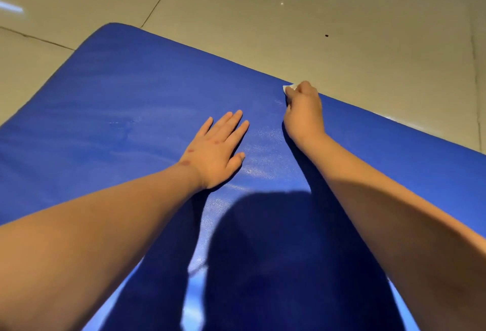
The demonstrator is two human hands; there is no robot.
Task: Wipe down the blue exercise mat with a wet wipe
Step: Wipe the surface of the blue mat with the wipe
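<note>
On the left I see pale glossy floor tiles [263, 1] with thin dark joints, and the rounded far-left corner of the blue exercise mat [118, 93] lying flat on them. The mat fills most of my view; its far long edge runs from that corner down toward the right, so the long axis lies left to right across me. The surface looks like smooth, faintly grained foam or vinyl, with dull streaks over the left part (damp trails or glare, I cannot say which).

Moving right, my left hand [217, 150] lies palm down on the mat near the middle, fingers straight and slightly spread, holding nothing; I judge it is only a brace.

Further right, my right hand [302, 109] is curled closed over the wet wipe [288, 87], of which just a small white crumpled corner shows past the knuckles. Hand and wipe press on the mat right at its far edge, the bare floor just beyond.

That is the relation the next stroke turns on: the wipe is at the far edge, so unwiped mat lies toward me and off to the right. The right hand is the nearer one, and I would pull it back or sweep along the long axis
</note>
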